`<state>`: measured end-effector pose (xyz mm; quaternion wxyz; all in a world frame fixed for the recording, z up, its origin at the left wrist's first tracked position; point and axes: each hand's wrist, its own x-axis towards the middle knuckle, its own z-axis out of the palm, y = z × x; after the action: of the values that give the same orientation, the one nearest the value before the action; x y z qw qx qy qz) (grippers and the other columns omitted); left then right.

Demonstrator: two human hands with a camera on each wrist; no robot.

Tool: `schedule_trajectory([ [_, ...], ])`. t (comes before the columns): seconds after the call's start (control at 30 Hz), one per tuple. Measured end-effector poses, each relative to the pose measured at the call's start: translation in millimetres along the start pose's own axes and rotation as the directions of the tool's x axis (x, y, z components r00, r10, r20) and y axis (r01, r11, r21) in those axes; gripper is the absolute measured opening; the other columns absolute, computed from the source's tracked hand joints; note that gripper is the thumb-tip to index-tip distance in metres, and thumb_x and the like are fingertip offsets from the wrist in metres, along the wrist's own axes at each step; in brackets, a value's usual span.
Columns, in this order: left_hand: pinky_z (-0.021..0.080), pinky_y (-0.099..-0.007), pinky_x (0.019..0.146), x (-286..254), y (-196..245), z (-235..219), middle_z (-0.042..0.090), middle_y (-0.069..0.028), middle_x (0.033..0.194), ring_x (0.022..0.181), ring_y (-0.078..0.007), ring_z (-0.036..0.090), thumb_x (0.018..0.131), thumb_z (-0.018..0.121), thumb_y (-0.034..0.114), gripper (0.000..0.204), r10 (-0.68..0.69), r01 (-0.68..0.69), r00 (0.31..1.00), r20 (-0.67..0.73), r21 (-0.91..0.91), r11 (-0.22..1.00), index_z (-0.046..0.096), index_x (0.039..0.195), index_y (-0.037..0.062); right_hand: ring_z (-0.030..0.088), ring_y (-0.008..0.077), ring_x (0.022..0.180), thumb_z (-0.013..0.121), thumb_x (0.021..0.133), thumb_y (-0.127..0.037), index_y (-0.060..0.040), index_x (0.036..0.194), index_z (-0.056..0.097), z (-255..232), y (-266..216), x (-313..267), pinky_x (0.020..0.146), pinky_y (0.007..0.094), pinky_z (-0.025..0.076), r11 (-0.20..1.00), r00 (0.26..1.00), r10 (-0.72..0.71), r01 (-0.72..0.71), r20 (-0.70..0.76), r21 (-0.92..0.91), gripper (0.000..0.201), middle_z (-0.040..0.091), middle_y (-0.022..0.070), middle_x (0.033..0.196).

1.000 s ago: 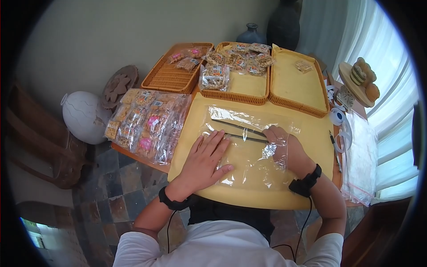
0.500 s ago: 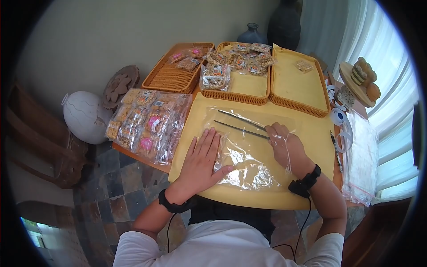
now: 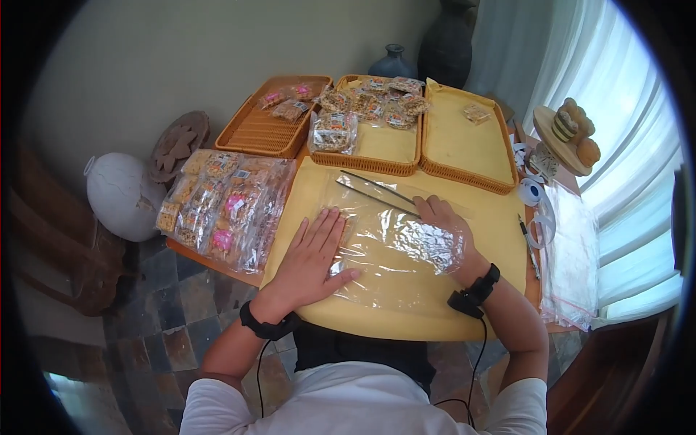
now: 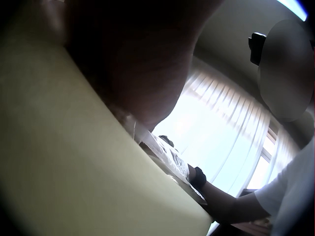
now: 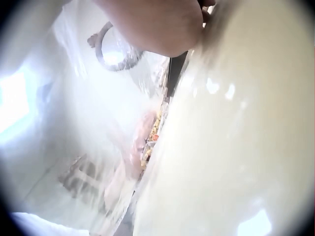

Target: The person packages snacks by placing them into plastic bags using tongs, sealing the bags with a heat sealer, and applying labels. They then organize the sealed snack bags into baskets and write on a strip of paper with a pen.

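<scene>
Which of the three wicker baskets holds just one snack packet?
The right-hand basket: one small packet lies on its yellow lining. The middle basket holds a pile; the left basket holds several.

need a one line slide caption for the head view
Left hand flat at the edge of a clear bag, right hand gripping dark tongs, three baskets behind.
</scene>
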<state>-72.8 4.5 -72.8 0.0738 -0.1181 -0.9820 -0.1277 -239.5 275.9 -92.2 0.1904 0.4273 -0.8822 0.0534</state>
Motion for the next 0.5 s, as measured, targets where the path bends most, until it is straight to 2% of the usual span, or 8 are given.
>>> schedule_trajectory([
  [0.1,0.017,-0.0554,0.132,5,-4,3,0.029,-0.0274,0.174,0.164,-0.0427,0.023,0.102,0.062,0.06,0.097,0.022,-0.025,0.999,-0.033,-0.065,0.998,0.03,0.166,-0.0051,0.068,0.0248,0.099,0.067,0.089,-0.012,-0.0032,0.132,0.059,-24,13,-15,0.079,0.0363,0.06,0.999,0.998,0.037,-0.038,0.051,0.023,0.045,0.062,0.0114,0.107],
  [0.17,0.02,-0.0543,0.132,3,-4,4,0.029,-0.0273,0.174,0.163,-0.0431,0.025,0.102,0.062,0.058,0.096,-0.017,0.014,0.999,-0.031,-0.093,0.996,0.03,0.166,-0.0044,0.068,0.0333,0.1,0.068,0.087,-0.011,-0.0009,0.132,0.057,-41,27,-30,0.081,0.042,0.06,0.962,0.998,0.007,-0.023,0.061,0.273,0.047,0.063,0.0161,0.109],
  [0.2,0.022,-0.0539,0.132,4,-4,3,0.029,-0.0282,0.173,0.163,-0.0438,0.025,0.102,0.062,0.058,0.096,-0.014,0.012,1.0,-0.028,-0.084,0.996,0.03,0.166,-0.0056,0.069,0.0408,0.103,0.069,0.09,-0.011,0.0015,0.134,0.057,-57,34,-40,0.087,0.0479,0.058,0.942,0.975,0.078,-0.141,0.21,0.304,0.047,0.067,0.0209,0.114],
  [0.27,0.022,-0.054,0.132,4,-6,4,0.029,-0.0288,0.173,0.163,-0.0441,0.026,0.102,0.062,0.058,0.096,-0.002,-0.001,1.0,-0.029,-0.096,0.995,0.03,0.165,-0.0064,0.07,0.0411,0.104,0.068,0.093,-0.011,0.0014,0.134,0.058,-84,58,-69,0.09,0.0482,0.057,0.928,0.94,0.115,-0.217,0.322,0.304,0.045,0.069,0.0217,0.115],
  [0.3,0.021,-0.0541,0.132,4,-7,4,0.03,-0.0294,0.173,0.163,-0.0445,0.026,0.102,0.062,0.058,0.096,-0.004,0.002,1.0,-0.025,-0.084,0.996,0.03,0.165,-0.0073,0.07,0.0413,0.106,0.068,0.095,-0.011,0.0013,0.135,0.059,-100,72,-80,0.092,0.0485,0.056,0.904,0.899,0.135,-0.285,0.417,0.32,0.042,0.071,0.0226,0.115],
  [0.37,0.022,-0.0543,0.132,4,-8,5,0.03,-0.0304,0.172,0.162,-0.0451,0.026,0.103,0.061,0.058,0.096,0.0,-0.004,0.999,-0.041,-0.12,0.993,0.031,0.164,-0.0089,0.071,0.0382,0.107,0.069,0.098,-0.014,0.0014,0.13,0.065,-155,91,-89,0.097,0.0465,0.054,0.766,0.709,0.225,-0.552,0.668,0.328,0.035,0.073,0.0231,0.111],
  [0.43,0.022,-0.0545,0.132,3,-9,6,0.032,-0.0304,0.171,0.161,-0.0452,0.028,0.102,0.061,0.058,0.095,0.002,-0.007,0.999,-0.054,-0.097,0.995,0.032,0.163,-0.0091,0.071,0.025,0.086,0.069,0.101,-0.016,-0.0004,0.117,0.07,-181,134,-121,0.08,0.0391,0.055,0.763,0.697,0.264,-0.574,0.667,0.298,0.022,0.073,0.0141,0.093],
  [0.5,0.022,-0.0547,0.131,2,-10,8,0.032,-0.0305,0.171,0.161,-0.0453,0.028,0.102,0.061,0.059,0.096,-0.001,-0.007,0.997,-0.073,-0.108,0.994,0.033,0.163,-0.0092,0.06,0.0111,0.065,0.066,0.106,-0.022,-0.0031,0.107,0.072,-214,161,-118,0.06,0.0305,0.049,0.477,0.424,0.452,-0.858,0.784,0.189,0.019,0.068,0.0031,0.08],
])
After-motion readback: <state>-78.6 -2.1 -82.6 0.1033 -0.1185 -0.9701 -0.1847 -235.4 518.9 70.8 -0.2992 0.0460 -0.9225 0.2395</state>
